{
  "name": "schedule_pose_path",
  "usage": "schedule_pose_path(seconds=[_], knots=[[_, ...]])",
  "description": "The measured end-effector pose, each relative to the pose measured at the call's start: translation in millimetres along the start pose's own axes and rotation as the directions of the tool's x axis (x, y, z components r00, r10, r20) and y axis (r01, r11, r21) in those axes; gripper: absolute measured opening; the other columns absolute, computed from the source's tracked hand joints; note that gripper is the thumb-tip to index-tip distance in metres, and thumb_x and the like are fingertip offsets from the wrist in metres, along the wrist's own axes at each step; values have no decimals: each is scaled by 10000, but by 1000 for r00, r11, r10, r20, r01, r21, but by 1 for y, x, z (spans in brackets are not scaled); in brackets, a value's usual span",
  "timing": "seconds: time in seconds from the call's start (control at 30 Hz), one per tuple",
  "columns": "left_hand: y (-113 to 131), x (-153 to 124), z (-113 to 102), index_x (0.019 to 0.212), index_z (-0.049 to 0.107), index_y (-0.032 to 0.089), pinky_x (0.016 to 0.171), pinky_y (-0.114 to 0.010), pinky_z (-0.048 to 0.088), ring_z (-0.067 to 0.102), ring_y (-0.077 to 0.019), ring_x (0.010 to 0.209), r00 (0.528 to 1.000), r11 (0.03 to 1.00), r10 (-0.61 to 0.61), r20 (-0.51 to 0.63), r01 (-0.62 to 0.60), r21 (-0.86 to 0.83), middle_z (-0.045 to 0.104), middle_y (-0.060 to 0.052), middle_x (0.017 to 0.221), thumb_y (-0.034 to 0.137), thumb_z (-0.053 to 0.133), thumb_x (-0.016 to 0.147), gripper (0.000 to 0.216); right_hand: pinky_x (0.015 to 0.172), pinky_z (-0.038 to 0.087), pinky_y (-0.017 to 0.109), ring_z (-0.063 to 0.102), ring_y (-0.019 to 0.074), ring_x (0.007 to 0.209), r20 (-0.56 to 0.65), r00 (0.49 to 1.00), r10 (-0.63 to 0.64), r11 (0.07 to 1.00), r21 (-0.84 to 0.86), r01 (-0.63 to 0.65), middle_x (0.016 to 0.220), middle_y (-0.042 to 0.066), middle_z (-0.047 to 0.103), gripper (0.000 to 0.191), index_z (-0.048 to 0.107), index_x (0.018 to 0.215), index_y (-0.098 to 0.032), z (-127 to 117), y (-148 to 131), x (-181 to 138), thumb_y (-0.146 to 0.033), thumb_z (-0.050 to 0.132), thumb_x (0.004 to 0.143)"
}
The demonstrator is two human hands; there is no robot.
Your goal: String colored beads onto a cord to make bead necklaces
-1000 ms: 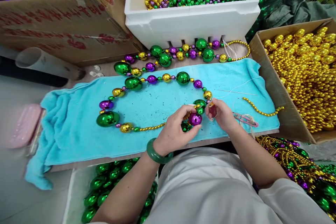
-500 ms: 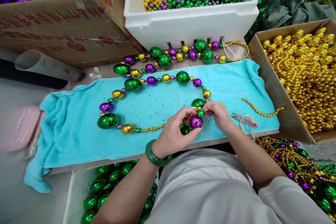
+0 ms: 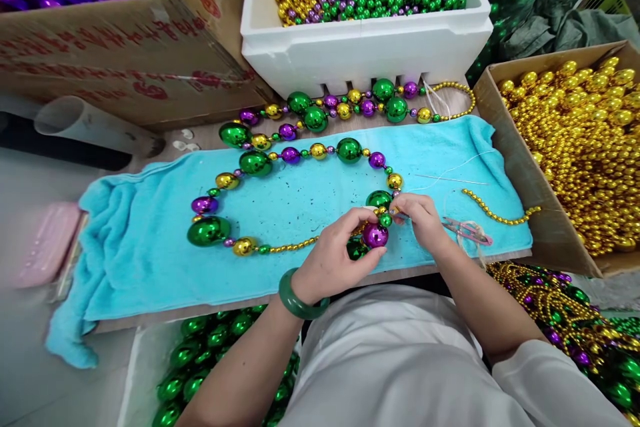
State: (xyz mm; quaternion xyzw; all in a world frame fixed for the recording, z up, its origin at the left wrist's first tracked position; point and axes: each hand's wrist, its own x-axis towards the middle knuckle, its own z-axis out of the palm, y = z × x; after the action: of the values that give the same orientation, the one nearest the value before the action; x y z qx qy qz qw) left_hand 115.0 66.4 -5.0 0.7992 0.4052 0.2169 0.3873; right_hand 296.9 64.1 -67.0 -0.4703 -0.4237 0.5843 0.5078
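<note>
- Nearest the body, below the front edge of the board: a tub of green balls [image 3: 210, 353] to the left, a heap of finished strands [image 3: 560, 307] to the right.
- At the front edge of the towel [image 3: 140, 260], right of middle: left hand [image 3: 333, 260], green bangle [image 3: 297, 297] at the wrist, thumb and fingers closed around a purple ball [image 3: 375, 235], a dark green ball [image 3: 356, 250] tucked under the palm.
- Just right of that, touching: right hand [image 3: 423, 220], fingertips pinched together at a small green bead [image 3: 385, 219] directly above the purple ball; whether a thread end is caught in the pinch cannot be told.
- Both hands meeting at one point, so the open end of the necklace [image 3: 280, 167] lies between them, equally near to each.
- From that point outward: strand running left along the front as fine gold beads, then looping up the left side and back across the towel's middle to the hands; long axis left to right.
- Right of the right hand, near the front right corner: pink snips [image 3: 470, 230], a loose gold strand [image 3: 500, 210] beyond.
- Past the towel's far edge: a second necklace [image 3: 350, 103].
- Farthest back: white foam box [image 3: 365, 47] of mixed beads; cardboard box [image 3: 525, 167] of gold beads along the right.
</note>
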Motion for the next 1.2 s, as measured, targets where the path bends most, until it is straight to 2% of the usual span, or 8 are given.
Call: schedule_pose_path(seconds=[0.37,0.67,0.77,0.87,0.93,1.0,1.1,1.2], knots=[[-3,-2,1,1057,494,193,866,-294,492,613,-178,980,999,999,45,-6,-45,27,616,-68,1083,218,626,769,317,560,357,268,454,121,571,23,998,-52,992,-115,55,568,1,506,384,567,583,-162,-5,-1,-1,-446,515,836],[-11,-6,5,1083,493,199,959,-341,473,574,-223,1133,988,987,140,-60,-135,87,613,-100,1158,204,652,750,369,555,392,271,496,131,578,23,996,-83,988,-128,85,602,13,555,393,609,626,-165,-6,-3,-4,-480,514,841],[-12,-7,4,1093,488,199,973,-358,467,576,-229,1136,977,978,193,-93,-184,100,606,-113,1189,187,665,737,398,556,406,276,523,140,598,-132,977,-166,980,-134,149,650,27,596,410,629,675,-169,-15,-3,1,-511,490,855],[-14,-9,4,1072,490,196,969,-375,466,574,-232,1136,953,960,271,-135,-256,116,596,-126,1214,158,674,722,398,594,413,280,553,154,663,-354,894,-274,931,-331,154,682,31,616,405,663,752,-172,-32,-6,9,-524,495,861],[-14,-10,4,1053,493,194,946,-381,475,577,-233,1126,935,946,315,-165,-297,130,585,-135,1230,145,678,713,390,608,408,283,548,155,665,-400,857,-325,879,-461,118,663,25,608,397,673,753,-174,-42,-9,11,-531,524,847],[-16,-11,5,1044,496,193,916,-382,484,586,-231,1102,921,937,341,-190,-317,144,575,-141,1243,139,681,708,387,598,404,283,539,150,644,-361,875,-323,874,-469,129,652,21,602,401,672,741,-176,-46,-14,10,-539,533,842],[-17,-12,7,1045,499,191,886,-378,489,598,-220,1057,911,931,356,-210,-324,170,573,-144,1248,136,684,707,390,568,407,280,541,146,629,-213,936,-281,935,-280,217,671,26,604,429,659,736,-178,-38,-21,2,-549,489,866],[-18,-12,8,1043,505,187,888,-381,487,603,-217,1038,911,925,361,-202,-323,199,576,-146,1246,140,690,705,389,552,407,280,527,140,604,-53,964,-261,957,-144,251,665,25,589,442,638,724,-173,-24,-28,-6,-552,469,876]])
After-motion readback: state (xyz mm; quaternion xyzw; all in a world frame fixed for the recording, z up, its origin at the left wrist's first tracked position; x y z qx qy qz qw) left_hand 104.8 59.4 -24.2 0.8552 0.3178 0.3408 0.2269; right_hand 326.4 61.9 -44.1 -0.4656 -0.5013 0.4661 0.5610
